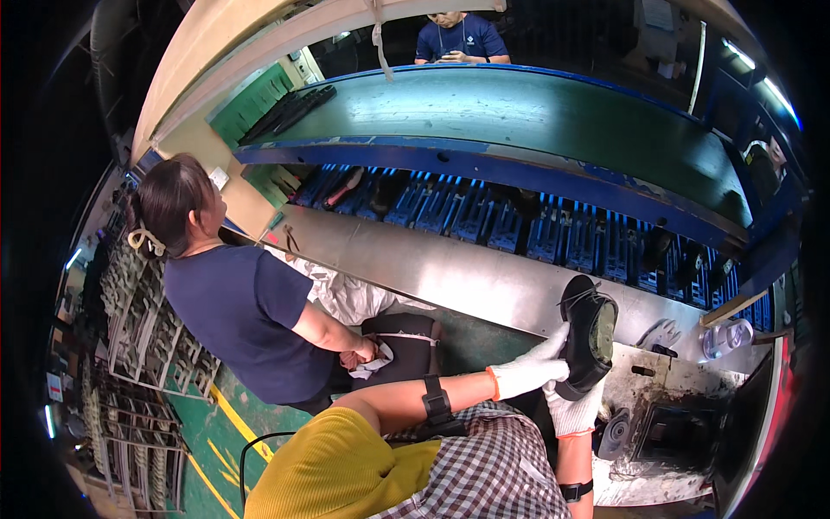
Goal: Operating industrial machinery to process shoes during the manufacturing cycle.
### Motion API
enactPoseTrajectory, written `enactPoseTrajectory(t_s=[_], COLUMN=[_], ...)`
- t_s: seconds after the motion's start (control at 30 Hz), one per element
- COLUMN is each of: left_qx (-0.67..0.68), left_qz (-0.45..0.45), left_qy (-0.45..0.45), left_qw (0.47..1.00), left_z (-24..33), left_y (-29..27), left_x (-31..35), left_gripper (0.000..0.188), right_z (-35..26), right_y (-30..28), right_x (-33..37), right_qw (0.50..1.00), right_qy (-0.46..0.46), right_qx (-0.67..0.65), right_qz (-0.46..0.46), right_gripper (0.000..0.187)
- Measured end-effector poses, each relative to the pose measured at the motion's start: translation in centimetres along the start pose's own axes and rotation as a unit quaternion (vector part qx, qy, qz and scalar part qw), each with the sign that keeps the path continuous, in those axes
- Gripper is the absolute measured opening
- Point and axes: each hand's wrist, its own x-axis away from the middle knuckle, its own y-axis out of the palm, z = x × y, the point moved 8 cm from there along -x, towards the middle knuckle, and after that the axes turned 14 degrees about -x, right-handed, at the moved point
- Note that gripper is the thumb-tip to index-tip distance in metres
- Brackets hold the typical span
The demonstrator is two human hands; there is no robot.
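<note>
A black shoe (581,350) with laces is held up before me, with a dull olive surface showing in its opening. My left hand (532,369), in a white knit glove, reaches across from the left. Its fingers are closed against the shoe's left side. Gloved in the same white, my right hand (575,411) grips the shoe's lower end from below; the shoe hides part of its fingers. Just beyond the shoe runs a bare metal ledge (432,264). To the right of my right hand is a stained white machine top (635,467) with a dark round part (615,432).
A conveyor bench has a green belt (484,104) and a row of blue racks (467,216) under it. A co-worker (233,303) stands close on my left, by a dark padded seat (406,346). Another person (462,39) is across the bench. A clear plastic container (728,339) stands at right.
</note>
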Motion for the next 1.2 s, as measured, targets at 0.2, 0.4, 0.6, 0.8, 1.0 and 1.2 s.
enactPoseTrajectory(t_s=[0.2, 0.4, 0.6, 0.8, 1.0, 1.2], left_qx=[-0.099, -0.105, -0.163, 0.155, 0.225, 0.206], left_qz=[0.026, 0.051, 0.05, -0.065, 0.005, 0.067], left_qy=[0.085, 0.055, 0.019, 0.037, -0.002, -0.065], left_qw=[0.991, 0.992, 0.985, 0.985, 0.974, 0.974], left_z=[-1.1, -0.8, -0.3, -2.0, -1.6, -0.9], left_y=[-0.7, -0.8, -1.6, -3.7, -4.6, -5.1], left_x=[-0.7, -0.7, 0.5, 0.0, -0.3, 0.2], left_gripper=[0.112, 0.116, 0.114, 0.128, 0.056, 0.031], right_z=[0.2, 0.0, 0.8, -1.5, -2.2, -2.2], right_y=[1.1, 0.6, 0.4, 0.5, 1.5, 3.4], right_x=[0.2, -0.1, -0.3, -0.1, -0.5, -0.5], right_qw=[0.994, 0.994, 0.993, 0.972, 0.943, 0.908], right_qy=[-0.041, -0.062, -0.04, -0.046, -0.111, -0.134], right_qx=[-0.015, -0.008, 0.013, 0.216, 0.311, 0.394], right_qz=[0.102, 0.094, 0.106, 0.074, 0.035, 0.046], right_gripper=[0.061, 0.061, 0.062, 0.063, 0.055, 0.052])
